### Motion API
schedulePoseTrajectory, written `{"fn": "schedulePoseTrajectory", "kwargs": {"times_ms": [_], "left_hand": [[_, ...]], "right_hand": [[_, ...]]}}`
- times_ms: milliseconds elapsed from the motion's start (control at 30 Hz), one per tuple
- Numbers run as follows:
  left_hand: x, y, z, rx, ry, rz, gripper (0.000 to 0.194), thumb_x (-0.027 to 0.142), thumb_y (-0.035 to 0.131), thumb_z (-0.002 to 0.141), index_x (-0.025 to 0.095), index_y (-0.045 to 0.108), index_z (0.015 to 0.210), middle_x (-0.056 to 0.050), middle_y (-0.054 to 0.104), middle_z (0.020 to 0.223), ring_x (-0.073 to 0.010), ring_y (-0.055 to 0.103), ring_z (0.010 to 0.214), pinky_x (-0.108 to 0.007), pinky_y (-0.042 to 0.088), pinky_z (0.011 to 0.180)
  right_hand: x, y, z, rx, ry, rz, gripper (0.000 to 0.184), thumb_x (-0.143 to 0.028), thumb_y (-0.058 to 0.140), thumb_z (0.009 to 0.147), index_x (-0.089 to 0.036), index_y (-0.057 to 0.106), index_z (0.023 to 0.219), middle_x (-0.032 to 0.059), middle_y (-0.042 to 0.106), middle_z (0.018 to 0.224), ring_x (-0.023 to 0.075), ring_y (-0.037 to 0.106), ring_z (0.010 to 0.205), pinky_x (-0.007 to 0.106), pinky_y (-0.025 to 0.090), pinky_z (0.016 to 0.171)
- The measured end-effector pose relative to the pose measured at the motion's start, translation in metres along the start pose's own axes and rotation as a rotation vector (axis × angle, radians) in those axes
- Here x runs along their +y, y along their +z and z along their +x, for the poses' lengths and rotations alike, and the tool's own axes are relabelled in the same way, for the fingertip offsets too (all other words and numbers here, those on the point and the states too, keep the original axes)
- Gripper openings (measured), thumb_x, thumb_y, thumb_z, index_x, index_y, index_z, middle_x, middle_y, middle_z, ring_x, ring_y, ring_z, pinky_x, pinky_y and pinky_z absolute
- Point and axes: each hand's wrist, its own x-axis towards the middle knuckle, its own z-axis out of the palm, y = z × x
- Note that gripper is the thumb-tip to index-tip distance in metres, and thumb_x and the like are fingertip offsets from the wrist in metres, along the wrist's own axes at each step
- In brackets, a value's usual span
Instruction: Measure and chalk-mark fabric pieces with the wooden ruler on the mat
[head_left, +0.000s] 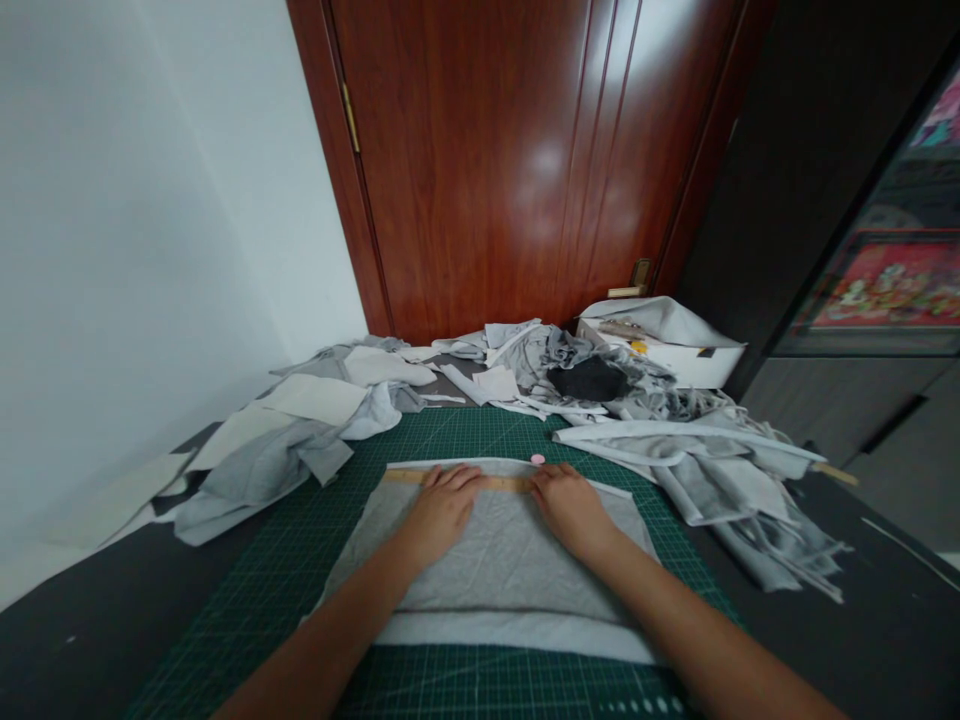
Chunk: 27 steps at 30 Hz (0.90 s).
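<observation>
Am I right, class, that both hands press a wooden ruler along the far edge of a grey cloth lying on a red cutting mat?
Not quite: the cutting mat is green, not red. The head view shows the left hand and right hand pressing the wooden ruler along the far edge of the grey cloth.

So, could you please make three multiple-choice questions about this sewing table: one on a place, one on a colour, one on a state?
1. Where does the wooden ruler lie?
A. along the far edge of the grey fabric
B. on the white box
C. on the floor

2. What colour is the cutting mat?
A. blue
B. green
C. red

3. How are the left hand and right hand?
A. holding scissors
B. raised in the air
C. pressed flat on ruler and fabric

Answers: 1 A, the ruler runs across the fabric's far side under the fingertips. 2 B, the gridded mat is green. 3 C, both palms lie down, gripping nothing.
</observation>
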Motion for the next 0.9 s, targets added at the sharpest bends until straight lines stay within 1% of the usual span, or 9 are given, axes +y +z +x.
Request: {"fn": "schedulePoseTrajectory", "kwargs": {"times_ms": [67, 167, 333, 433, 533, 600, 733, 800, 900], "left_hand": [[-0.001, 0.002, 0.000, -0.024, -0.015, -0.002, 0.046, 0.008, 0.039, 0.091, 0.027, 0.050, 0.131, -0.002, 0.053, 0.137, -0.0202, 0.042, 0.129, -0.047, 0.023, 0.109], [-0.002, 0.004, 0.000, -0.028, -0.020, -0.003, 0.046, 0.010, 0.040, 0.091, 0.027, 0.049, 0.133, -0.002, 0.051, 0.139, -0.0206, 0.041, 0.130, -0.047, 0.022, 0.110], [-0.004, 0.007, 0.000, -0.014, -0.011, 0.012, 0.046, 0.010, 0.040, 0.091, 0.026, 0.049, 0.133, -0.003, 0.051, 0.139, -0.0207, 0.040, 0.131, -0.047, 0.021, 0.111], [-0.003, 0.006, 0.000, 0.000, -0.011, 0.019, 0.045, 0.010, 0.040, 0.092, 0.026, 0.050, 0.133, -0.004, 0.052, 0.138, -0.0214, 0.040, 0.130, -0.048, 0.022, 0.111], [-0.003, 0.005, 0.000, 0.018, 0.001, 0.018, 0.043, 0.011, 0.040, 0.092, 0.024, 0.052, 0.132, -0.006, 0.053, 0.134, -0.0216, 0.042, 0.128, -0.046, 0.026, 0.109], [-0.002, 0.004, 0.000, 0.021, 0.007, 0.016, 0.043, 0.012, 0.041, 0.092, 0.024, 0.052, 0.131, -0.007, 0.053, 0.132, -0.0220, 0.043, 0.125, -0.045, 0.028, 0.108], [-0.002, 0.002, 0.001, 0.011, 0.009, 0.018, 0.043, 0.012, 0.041, 0.091, 0.024, 0.052, 0.131, -0.008, 0.052, 0.132, -0.0232, 0.043, 0.124, -0.046, 0.028, 0.107], [-0.001, 0.002, 0.001, 0.010, 0.012, 0.014, 0.043, 0.012, 0.040, 0.091, 0.024, 0.052, 0.131, -0.008, 0.052, 0.132, -0.0230, 0.042, 0.124, -0.046, 0.027, 0.107], [-0.001, 0.002, 0.001, 0.011, 0.017, 0.010, 0.043, 0.011, 0.040, 0.091, 0.023, 0.052, 0.131, -0.008, 0.052, 0.132, -0.0230, 0.043, 0.124, -0.046, 0.028, 0.107]], "right_hand": [[-0.001, -0.002, 0.000, -0.016, 0.021, -0.019, 0.027, -0.017, 0.044, 0.092, -0.012, 0.070, 0.098, 0.0168, 0.066, 0.106, 0.0277, 0.058, 0.101, 0.035, 0.041, 0.089], [0.004, -0.004, 0.000, -0.019, 0.035, 0.018, 0.025, -0.022, 0.047, 0.091, -0.016, 0.071, 0.096, 0.0142, 0.066, 0.108, 0.0265, 0.057, 0.102, 0.033, 0.040, 0.090], [0.019, -0.006, 0.002, -0.044, 0.051, 0.069, 0.025, -0.021, 0.048, 0.089, -0.018, 0.072, 0.097, 0.0116, 0.066, 0.108, 0.0237, 0.057, 0.102, 0.031, 0.039, 0.093], [0.031, -0.008, 0.003, -0.051, 0.039, 0.104, 0.026, -0.021, 0.048, 0.087, -0.020, 0.073, 0.095, 0.0103, 0.066, 0.104, 0.0234, 0.059, 0.097, 0.031, 0.041, 0.090], [0.048, -0.005, 0.005, -0.054, -0.018, 0.225, 0.027, -0.019, 0.053, 0.083, -0.021, 0.073, 0.100, 0.0090, 0.066, 0.103, 0.0225, 0.061, 0.094, 0.031, 0.043, 0.086], [0.062, 0.001, 0.008, -0.049, -0.058, 0.333, 0.030, -0.017, 0.057, 0.078, -0.020, 0.073, 0.103, 0.0092, 0.066, 0.104, 0.0221, 0.061, 0.094, 0.030, 0.044, 0.087], [0.087, 0.012, 0.013, -0.041, -0.106, 0.529, 0.030, -0.017, 0.061, 0.073, -0.017, 0.073, 0.100, 0.0095, 0.067, 0.102, 0.0225, 0.062, 0.093, 0.032, 0.045, 0.087], [0.095, 0.014, 0.013, -0.052, -0.114, 0.603, 0.029, -0.018, 0.062, 0.071, -0.017, 0.073, 0.097, 0.0086, 0.067, 0.100, 0.0227, 0.062, 0.093, 0.034, 0.046, 0.087], [0.101, 0.012, 0.013, -0.089, -0.126, 0.667, 0.027, -0.017, 0.061, 0.071, -0.017, 0.073, 0.095, 0.0079, 0.068, 0.098, 0.0223, 0.062, 0.093, 0.034, 0.047, 0.087]]}}
